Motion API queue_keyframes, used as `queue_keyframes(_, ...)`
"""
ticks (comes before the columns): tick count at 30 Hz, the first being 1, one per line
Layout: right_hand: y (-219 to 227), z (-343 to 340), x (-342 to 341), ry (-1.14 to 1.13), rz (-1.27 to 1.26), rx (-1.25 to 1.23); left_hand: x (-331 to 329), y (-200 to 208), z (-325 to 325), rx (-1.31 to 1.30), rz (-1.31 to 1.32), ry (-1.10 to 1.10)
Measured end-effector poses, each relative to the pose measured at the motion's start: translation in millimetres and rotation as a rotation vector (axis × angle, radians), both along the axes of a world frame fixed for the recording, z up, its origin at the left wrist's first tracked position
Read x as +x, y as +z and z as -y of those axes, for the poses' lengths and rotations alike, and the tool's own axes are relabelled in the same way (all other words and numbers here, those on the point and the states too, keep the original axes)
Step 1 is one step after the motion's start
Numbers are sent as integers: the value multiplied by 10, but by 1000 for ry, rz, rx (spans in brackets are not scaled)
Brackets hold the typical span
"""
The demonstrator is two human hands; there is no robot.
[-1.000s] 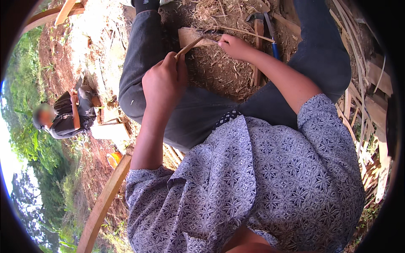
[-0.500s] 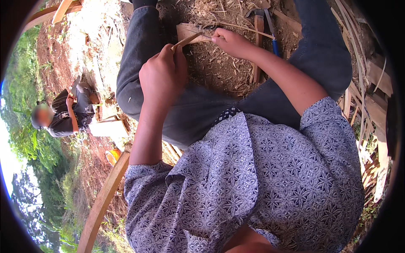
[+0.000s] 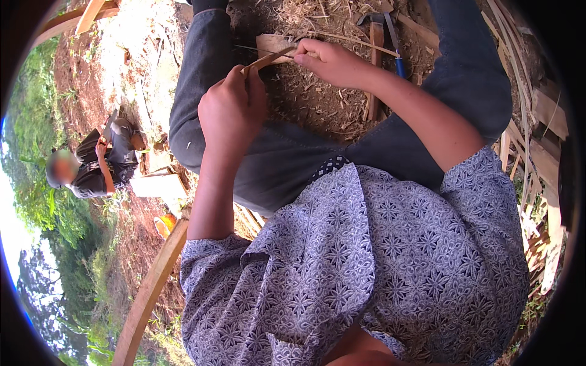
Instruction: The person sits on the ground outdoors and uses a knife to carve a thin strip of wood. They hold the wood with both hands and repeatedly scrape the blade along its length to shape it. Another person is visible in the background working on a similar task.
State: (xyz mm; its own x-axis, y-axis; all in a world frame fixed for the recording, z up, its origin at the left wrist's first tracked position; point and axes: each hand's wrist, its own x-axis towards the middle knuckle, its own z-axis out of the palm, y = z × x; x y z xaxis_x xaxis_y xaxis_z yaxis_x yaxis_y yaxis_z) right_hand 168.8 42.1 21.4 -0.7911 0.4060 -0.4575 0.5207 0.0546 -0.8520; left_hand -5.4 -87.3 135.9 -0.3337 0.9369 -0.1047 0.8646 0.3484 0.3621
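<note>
My left hand (image 3: 233, 104) is closed around a thin, tapered brown piece (image 3: 268, 60) that slants up to the right. Whether it is wood or a blade, I cannot make out. My right hand (image 3: 329, 61) is closed in a pinch at the far end of this piece, on a thin dark strip (image 3: 250, 48) that runs out to the left. Just beyond, a pale wooden block (image 3: 273, 44) lies on the ground. The fingertips of my right hand are partly hidden.
A hammer (image 3: 375, 49) with a wooden handle and a blue-handled blade tool (image 3: 400, 66) lie to the right. Shavings (image 3: 305, 116) cover the soil between my legs. Wooden offcuts (image 3: 546, 165) are heaped at the far right. Another person (image 3: 97, 158) sits at the left, beside a curved beam (image 3: 149, 293).
My right hand has moved slightly left and up, toward my left hand. The thin strip now reaches farther left. My left hand has shifted slightly left and down, still holding the brown piece.
</note>
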Motion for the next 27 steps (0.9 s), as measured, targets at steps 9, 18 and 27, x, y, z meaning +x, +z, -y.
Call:
queue_keyframes(9, -610, -104, 156, -30, 111, -8, 72, 11, -106, 8, -38, -47)
queue_keyframes(18, -723, 46, 168, -87, 86, -51, 88, 2, 21, -16, -45, -55)
queue_keyframes(27, -117, 196, 0, -59, -204, 113, 109, 73, 137, -55, 20, -16)
